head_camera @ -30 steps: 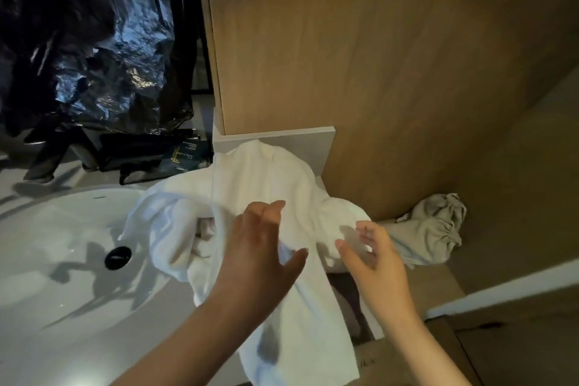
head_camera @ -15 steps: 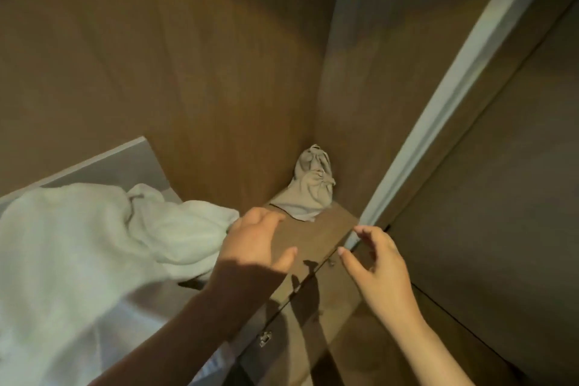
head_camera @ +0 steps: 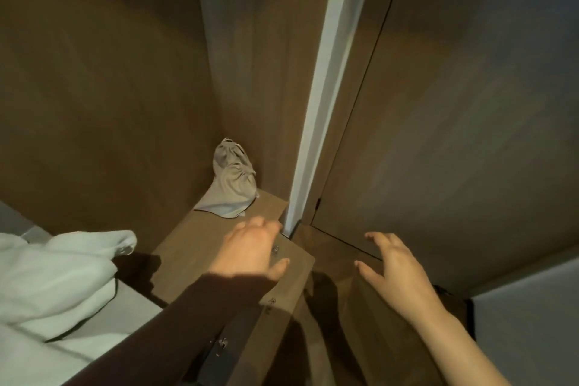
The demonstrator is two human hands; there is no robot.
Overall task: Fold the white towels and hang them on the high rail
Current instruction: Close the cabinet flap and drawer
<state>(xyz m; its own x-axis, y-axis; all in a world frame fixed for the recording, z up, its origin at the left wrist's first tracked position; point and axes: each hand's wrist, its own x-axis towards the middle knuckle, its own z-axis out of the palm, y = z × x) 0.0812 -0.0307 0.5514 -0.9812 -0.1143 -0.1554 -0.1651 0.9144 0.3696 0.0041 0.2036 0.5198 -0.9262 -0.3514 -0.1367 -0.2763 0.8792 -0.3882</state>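
A crumpled white towel (head_camera: 53,279) lies heaped at the lower left, partly cut off by the frame edge. My left hand (head_camera: 250,247) hovers over the wooden shelf, to the right of the towel and apart from it, fingers relaxed and holding nothing. My right hand (head_camera: 394,263) is raised further right, in front of the wooden door, fingers spread and empty. No rail is in view.
A beige drawstring cloth bag (head_camera: 230,188) leans in the back corner of the wooden shelf (head_camera: 188,247). Wooden wall panels rise behind it. A white door frame strip (head_camera: 322,88) and a wooden door (head_camera: 454,135) stand to the right.
The view has swung right, away from the sink and towel. Both hands have left the towel and now hover empty over the shelf and by the door.
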